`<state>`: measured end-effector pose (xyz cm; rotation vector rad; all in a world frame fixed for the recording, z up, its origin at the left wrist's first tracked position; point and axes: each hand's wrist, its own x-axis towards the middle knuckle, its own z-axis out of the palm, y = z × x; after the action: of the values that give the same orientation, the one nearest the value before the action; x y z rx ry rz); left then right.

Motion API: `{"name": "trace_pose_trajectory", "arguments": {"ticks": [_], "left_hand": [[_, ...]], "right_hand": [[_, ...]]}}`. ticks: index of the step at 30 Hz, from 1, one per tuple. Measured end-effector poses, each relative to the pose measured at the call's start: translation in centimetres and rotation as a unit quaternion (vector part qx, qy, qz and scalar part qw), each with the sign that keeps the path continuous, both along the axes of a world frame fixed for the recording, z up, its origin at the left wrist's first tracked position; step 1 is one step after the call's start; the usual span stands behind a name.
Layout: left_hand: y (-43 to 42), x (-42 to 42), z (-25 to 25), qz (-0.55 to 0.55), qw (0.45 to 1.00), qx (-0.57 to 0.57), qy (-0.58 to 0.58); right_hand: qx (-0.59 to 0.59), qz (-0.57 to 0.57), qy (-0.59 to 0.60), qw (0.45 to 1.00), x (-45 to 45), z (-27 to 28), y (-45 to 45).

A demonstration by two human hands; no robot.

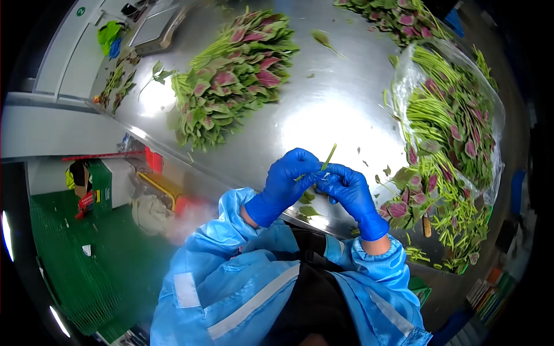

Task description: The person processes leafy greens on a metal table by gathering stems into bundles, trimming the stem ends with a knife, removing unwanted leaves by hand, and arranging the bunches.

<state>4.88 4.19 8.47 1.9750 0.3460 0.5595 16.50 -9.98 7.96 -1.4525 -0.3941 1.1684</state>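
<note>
In front of my chest, my blue-gloved left hand (292, 180) and right hand (351, 191) meet with fingers pinched together. Between their fingertips is an amaranth stem (330, 155), its green end pointing up and away from me. Its lower part is hidden by the gloves. Loose green leaves (307, 211) lie on the steel table (346, 124) just below my hands. Further off to the left rests a large pile of red-and-green amaranth (234, 81).
At the right, a clear plastic bag (403, 75) holds bundled amaranth. Loose amaranth, cut stems and a knife with a wooden handle (427, 226) lie nearer me. More amaranth (398, 20) is at the far edge. A metal scale-like tray (156, 29) stands far left.
</note>
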Motion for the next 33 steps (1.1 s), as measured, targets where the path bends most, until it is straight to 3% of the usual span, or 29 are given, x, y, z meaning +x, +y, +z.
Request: {"name": "trace_pose_trajectory", "arguments": {"ticks": [3,6,9,10,13,14,15,17,18,19,21,22,24,28,32,33], "left_hand": [[2.3,-1.7,0.1,0.016,0.999,0.021,-0.046],[4.9,-3.9,0.9,-0.005,0.996,0.085,0.004],[7.9,-5.9,1.0,-0.013,0.967,0.234,0.101],[8.9,-6.4,1.2,-0.027,0.964,0.243,0.106],[11.2,-7.9,-0.3,0.051,0.997,0.059,-0.002],[13.0,-8.2,1.5,0.022,0.999,-0.012,0.033],[14.0,-9.1,2.7,0.099,0.96,-0.258,0.048],[18.1,-10.3,5.7,0.175,0.946,-0.271,0.015],[20.4,-11.2,6.1,0.217,0.935,-0.279,-0.027],[23.2,-12.1,6.2,0.241,0.927,-0.282,-0.051],[28.0,-13.0,6.3,0.301,0.902,-0.298,-0.083],[29.8,-12.6,5.8,0.316,0.922,-0.216,-0.059],[36.6,-13.3,2.4,0.322,0.883,-0.341,-0.012],[45.6,-13.3,-7.3,0.355,0.857,-0.366,0.071],[47.3,-12.4,-9.3,0.405,0.843,-0.292,0.201],[47.2,-12.5,-9.4,0.41,0.845,-0.296,0.173]], "right_hand": [[-0.008,0.069,0.023,0.997,-0.8,-0.1,2.7],[-0.009,0.155,0.079,0.985,-0.9,1.2,4.9],[-0.017,0.193,0.158,0.968,-1.2,2.6,6.5],[0.052,0.238,0.168,0.955,-0.6,1.9,6.4],[0.133,0.262,0.198,0.935,0.1,2.4,6.8],[0.078,0.251,0.178,0.948,0.2,3.0,7.1],[0.011,0.2,0.117,0.973,0.2,2.6,7.3],[-0.123,0.092,-0.01,0.988,0.1,0.2,7.3],[-0.197,0.093,-0.229,0.949,0.1,-1.3,7.0],[-0.227,0.085,-0.318,0.917,0.1,-1.9,6.7],[-0.238,0.08,-0.31,0.917,0.0,-3.1,5.7],[-0.231,0.082,-0.272,0.931,-0.3,-3.2,5.5],[-0.22,0.083,-0.194,0.953,-1.0,-3.3,5.2],[-0.254,0.18,-0.262,0.913,-2.0,-3.3,5.2],[-0.246,0.162,-0.318,0.901,-2.4,-3.7,3.9],[-0.244,0.152,-0.317,0.904,-2.4,-3.8,3.5]]}}
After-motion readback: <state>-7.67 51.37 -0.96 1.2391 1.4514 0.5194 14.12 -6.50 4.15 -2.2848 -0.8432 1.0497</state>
